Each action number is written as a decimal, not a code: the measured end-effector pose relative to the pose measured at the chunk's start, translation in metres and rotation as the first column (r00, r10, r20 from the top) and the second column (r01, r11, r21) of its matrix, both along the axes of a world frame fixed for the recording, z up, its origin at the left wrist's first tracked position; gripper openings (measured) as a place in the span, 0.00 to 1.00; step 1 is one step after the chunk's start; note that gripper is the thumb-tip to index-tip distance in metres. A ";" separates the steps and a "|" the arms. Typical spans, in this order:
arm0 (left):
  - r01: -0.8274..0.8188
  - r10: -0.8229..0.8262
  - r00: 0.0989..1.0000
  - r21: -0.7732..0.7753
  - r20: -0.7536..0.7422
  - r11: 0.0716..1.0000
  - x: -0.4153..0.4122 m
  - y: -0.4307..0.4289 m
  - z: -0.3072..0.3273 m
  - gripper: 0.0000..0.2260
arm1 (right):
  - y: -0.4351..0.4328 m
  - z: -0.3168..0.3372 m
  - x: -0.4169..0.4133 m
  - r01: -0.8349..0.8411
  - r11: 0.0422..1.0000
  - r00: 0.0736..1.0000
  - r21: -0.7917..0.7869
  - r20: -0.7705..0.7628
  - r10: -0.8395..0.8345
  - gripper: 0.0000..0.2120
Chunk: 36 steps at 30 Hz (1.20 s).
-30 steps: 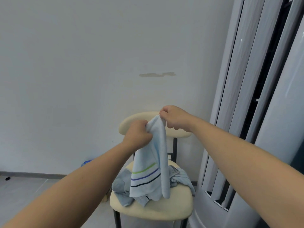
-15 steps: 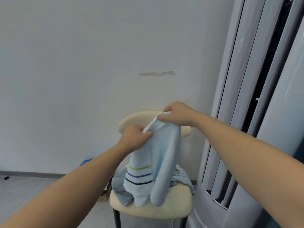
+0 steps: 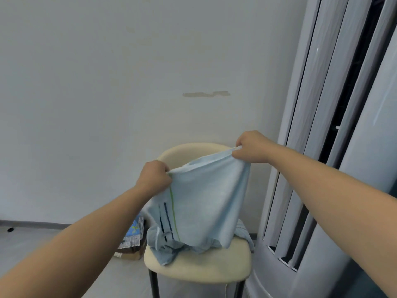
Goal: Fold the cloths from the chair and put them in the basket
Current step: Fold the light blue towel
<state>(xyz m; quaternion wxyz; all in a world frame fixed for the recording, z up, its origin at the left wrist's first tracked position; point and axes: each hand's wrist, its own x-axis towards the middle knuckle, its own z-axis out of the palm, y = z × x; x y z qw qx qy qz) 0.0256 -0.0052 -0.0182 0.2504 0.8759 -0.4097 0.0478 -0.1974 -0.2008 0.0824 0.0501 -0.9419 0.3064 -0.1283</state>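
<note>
Spreading a pale blue striped cloth (image 3: 206,196) open above the chair (image 3: 193,268), gripping one top corner in the curled left hand (image 3: 153,177) and pinching the other between thumb and fingers of the right hand (image 3: 250,147), held higher and well apart from the left. Letting the lower edge hang down to the seat, touching or nearly touching the crumpled heap of further cloths (image 3: 163,253) lying there. Judging the task as barely begun: working on the opening-out before a first fold, with no crease showing in this cloth, nothing visibly folded anywhere, and at least one more piece waiting on the seat. Seeing no basket in this view, so leaving its place and contents unsaid. Noting only one container-like thing, a low cardboard box (image 3: 129,253) on the floor just beside the chair, seeming to hold a shiny blue-and-silver packet (image 3: 134,231). Reckoning folding, carrying and dropping into the basket as all remaining for every cloth.
</note>
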 end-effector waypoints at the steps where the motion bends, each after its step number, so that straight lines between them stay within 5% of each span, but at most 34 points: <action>1: -0.002 0.001 1.000 -0.013 -0.011 1.000 0.005 0.002 -0.001 0.10 | -0.005 -0.002 -0.003 0.011 1.000 1.000 -0.025 -0.027 -0.011 0.12; 9: 0.071 -0.075 0.992 -0.045 -0.102 0.996 0.035 0.020 0.001 0.08 | -0.026 -0.017 -0.027 0.029 0.971 0.968 -0.235 -0.235 -0.086 0.15; 14: 0.092 -0.174 0.932 -0.256 -0.317 0.962 0.042 0.036 0.006 0.04 | -0.038 -0.027 -0.034 0.095 0.951 0.923 -0.295 -0.333 -0.195 0.15; 21: 0.076 -0.351 0.783 -0.482 -0.513 0.873 0.040 0.042 0.013 0.05 | -0.040 -0.033 -0.031 0.210 0.949 0.942 -0.234 -0.211 -0.260 0.19; 28: 0.025 -0.370 0.787 -0.574 -0.494 0.819 0.034 0.039 0.018 0.10 | -0.038 -0.034 -0.028 0.276 0.948 0.945 -0.157 -0.135 -0.297 0.20; 36: -0.057 -0.350 0.758 -0.590 -0.550 0.805 0.025 0.037 0.025 0.04 | -0.041 -0.035 -0.035 0.329 0.929 0.937 -0.169 -0.066 -0.343 0.22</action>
